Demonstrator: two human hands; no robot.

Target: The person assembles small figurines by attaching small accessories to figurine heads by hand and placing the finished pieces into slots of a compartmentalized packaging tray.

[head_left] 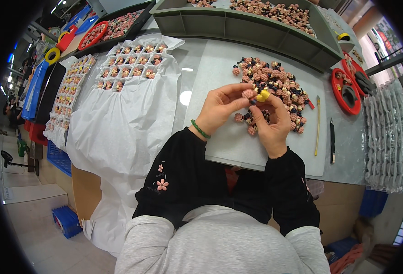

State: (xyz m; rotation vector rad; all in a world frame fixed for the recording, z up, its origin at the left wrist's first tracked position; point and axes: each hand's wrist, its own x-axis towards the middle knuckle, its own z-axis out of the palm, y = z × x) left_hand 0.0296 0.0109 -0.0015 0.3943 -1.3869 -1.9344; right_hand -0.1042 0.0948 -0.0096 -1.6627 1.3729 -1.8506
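Observation:
Over the near edge of a heap of small pink-haired figurines [274, 75], both hands meet. My left hand [217, 107], with a green cord bracelet at the wrist, has its fingertips closed on one pink-topped figurine [248, 94]. From the right, my right hand [274, 125] reaches the same figurine, its index finger and thumb curled around the dark lower end. A small bright yellow piece [262, 95] sits at my right index fingertip; whether it is held or worn there I cannot tell. A few loose figurines lie below the fingers on the white sheet [219, 141].
A grey-green bin [238, 27] of figurines stands behind the heap. To the left, a divided tray [133, 61] of figurines is partly under white paper [119, 114]. A thin yellow stick [318, 125], a black pen-like tool [332, 141], red dishes [346, 91] and clear-wrapped trays [386, 137] lie right.

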